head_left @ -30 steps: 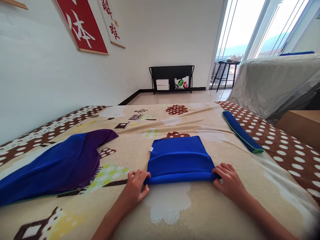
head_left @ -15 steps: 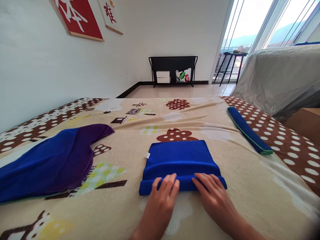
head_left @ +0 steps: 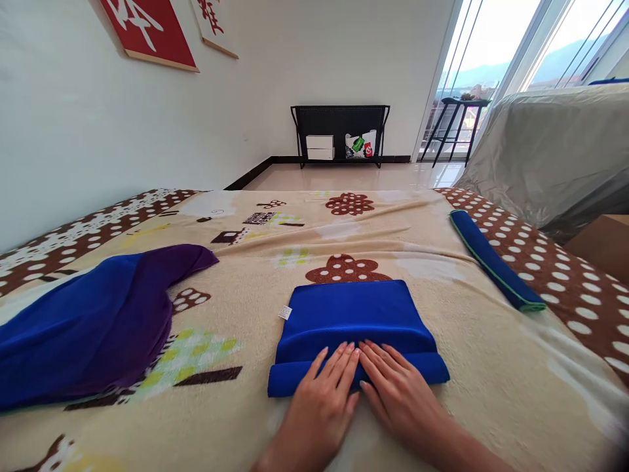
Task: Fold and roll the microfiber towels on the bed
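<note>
A blue towel point(head_left: 351, 305) lies in front of me with its near edge rolled into a flat tube and its far part spread out. A small white label sticks out at its left side. My left hand point(head_left: 324, 390) rests on the rolled edge, fingers stretched out over it. Close beside it, my right hand point(head_left: 393, 387) lies on the same roll, also with fingers extended. The fingertips of the two hands nearly meet at the middle of the roll. Neither hand is closed around the cloth.
A patterned blanket point(head_left: 255, 328) covers the surface. To the left lies a crumpled blue and purple cloth point(head_left: 113, 314); to the right, a rolled dark blue towel point(head_left: 491, 259) with green edging. Beyond are a black rack point(head_left: 339, 121), a stool point(head_left: 457, 118) and plastic-covered furniture point(head_left: 555, 137).
My hands have moved inward along the roll, the right one to the left, so they are now side by side. The view has shifted slightly.
</note>
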`<state>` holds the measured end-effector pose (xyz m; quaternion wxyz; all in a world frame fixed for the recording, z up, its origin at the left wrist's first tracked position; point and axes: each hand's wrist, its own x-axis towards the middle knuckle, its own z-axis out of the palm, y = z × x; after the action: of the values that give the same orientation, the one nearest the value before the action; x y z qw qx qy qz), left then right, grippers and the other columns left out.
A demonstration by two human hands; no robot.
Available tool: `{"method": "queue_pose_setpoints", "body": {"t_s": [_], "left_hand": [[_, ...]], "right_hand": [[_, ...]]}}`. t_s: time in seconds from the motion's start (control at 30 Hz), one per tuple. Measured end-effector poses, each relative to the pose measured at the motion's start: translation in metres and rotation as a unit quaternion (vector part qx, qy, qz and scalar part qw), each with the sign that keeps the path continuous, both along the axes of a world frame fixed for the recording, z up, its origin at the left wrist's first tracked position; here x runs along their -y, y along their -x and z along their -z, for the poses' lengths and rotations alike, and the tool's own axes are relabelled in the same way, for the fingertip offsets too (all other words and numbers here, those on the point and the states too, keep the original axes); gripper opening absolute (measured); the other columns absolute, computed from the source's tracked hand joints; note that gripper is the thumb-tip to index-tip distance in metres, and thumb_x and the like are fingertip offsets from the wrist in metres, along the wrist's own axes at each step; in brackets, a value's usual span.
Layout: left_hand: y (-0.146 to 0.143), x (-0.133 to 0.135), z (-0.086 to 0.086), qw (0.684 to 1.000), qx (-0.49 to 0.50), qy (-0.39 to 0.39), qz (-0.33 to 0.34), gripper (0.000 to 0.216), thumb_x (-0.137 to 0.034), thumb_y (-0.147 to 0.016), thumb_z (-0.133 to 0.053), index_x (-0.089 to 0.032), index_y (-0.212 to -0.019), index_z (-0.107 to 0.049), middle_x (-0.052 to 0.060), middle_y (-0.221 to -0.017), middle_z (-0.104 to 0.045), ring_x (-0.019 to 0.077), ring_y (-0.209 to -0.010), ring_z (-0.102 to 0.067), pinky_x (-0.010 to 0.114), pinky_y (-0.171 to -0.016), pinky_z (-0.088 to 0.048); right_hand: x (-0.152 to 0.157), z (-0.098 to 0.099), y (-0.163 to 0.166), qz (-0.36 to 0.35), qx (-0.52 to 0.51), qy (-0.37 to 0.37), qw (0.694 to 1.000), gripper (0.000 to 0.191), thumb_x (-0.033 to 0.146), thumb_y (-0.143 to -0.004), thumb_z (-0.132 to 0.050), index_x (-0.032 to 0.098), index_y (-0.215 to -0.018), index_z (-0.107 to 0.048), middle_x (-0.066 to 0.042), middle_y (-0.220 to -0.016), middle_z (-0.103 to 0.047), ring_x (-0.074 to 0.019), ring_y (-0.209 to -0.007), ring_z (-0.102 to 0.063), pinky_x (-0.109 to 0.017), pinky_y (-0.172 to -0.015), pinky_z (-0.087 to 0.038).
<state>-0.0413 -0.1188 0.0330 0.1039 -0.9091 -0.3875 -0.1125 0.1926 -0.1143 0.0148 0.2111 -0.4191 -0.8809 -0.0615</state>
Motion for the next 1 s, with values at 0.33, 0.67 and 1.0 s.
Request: {"method": "queue_pose_setpoints", "body": {"t_s": [0.33, 0.67, 1.0], "left_hand": [[0.054, 0.001, 0.002, 0.992, 0.008, -0.086, -0.096, 0.054, -0.029, -0.095, -0.049, -0.013, -0.146, -0.044, 0.012, -0.147, -0.051, 0.0273, -0.138, -0.046, 0.051, -0.122, -0.017], [0.049, -0.019, 0.009, 0.996, 0.017, -0.019, -0.084, 0.064, -0.047, -0.097, -0.047, -0.018, -0.152, -0.033, 0.009, -0.146, -0.053, 0.0237, -0.133, -0.052, 0.046, -0.118, -0.032], [0.009, -0.033, -0.005, 0.999, -0.002, 0.025, 0.022, 0.059, -0.041, -0.098, -0.044, -0.018, -0.152, -0.035, 0.007, -0.150, -0.049, 0.0203, -0.135, -0.050, 0.036, -0.107, -0.045]], "right_hand": [[0.006, 0.002, -0.049, 0.102, 0.050, -0.066, 0.991, 0.057, 0.040, -0.093, -0.055, 0.013, -0.143, -0.050, -0.012, -0.150, -0.046, -0.0327, -0.139, -0.043, -0.054, -0.114, -0.032], [-0.007, 0.008, -0.055, 0.171, 0.063, -0.015, 0.983, 0.055, 0.046, -0.099, -0.045, 0.016, -0.145, -0.047, -0.010, -0.145, -0.052, -0.0305, -0.134, -0.050, -0.052, -0.107, -0.040], [-0.011, 0.001, 0.002, 0.049, 0.015, 0.006, 0.999, 0.043, 0.033, -0.099, -0.042, 0.016, -0.137, -0.056, -0.006, -0.140, -0.057, -0.0214, -0.127, -0.057, -0.038, -0.101, -0.048]]}}
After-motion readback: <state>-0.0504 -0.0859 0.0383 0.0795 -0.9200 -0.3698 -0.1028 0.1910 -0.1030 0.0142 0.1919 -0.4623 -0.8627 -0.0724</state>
